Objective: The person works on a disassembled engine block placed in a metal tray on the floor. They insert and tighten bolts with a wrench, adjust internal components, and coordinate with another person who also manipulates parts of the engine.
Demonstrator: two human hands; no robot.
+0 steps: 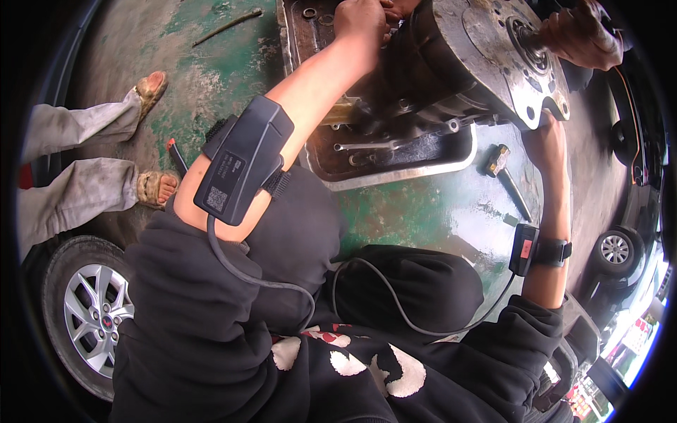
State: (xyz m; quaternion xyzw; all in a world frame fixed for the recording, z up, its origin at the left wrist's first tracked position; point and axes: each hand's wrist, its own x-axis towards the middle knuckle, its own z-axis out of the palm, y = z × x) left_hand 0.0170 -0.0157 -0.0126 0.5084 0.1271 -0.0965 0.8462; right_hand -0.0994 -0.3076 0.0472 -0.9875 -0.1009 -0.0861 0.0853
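A large metal gearbox housing (451, 63) lies tilted over a metal tray (402, 176), its round flange (493, 56) facing right. My left hand (360, 21) is at the housing's far left side, above the tray. Its fingers are partly cut off by the picture's top edge, so its grip cannot be made out. My right hand (544, 130) reaches up behind the flange's lower right corner and seems to touch it; its fingers are hidden. Another person's darkened hand (578, 35) is closed at the shaft in the flange's centre.
A hammer (504, 176) lies on the green floor right of the tray. A long tool (367, 146) and a ring (309, 13) lie in the tray. A rod (226, 28) is farther left. Another person's sandalled feet (151, 187) stand at left, near a car wheel (92, 310).
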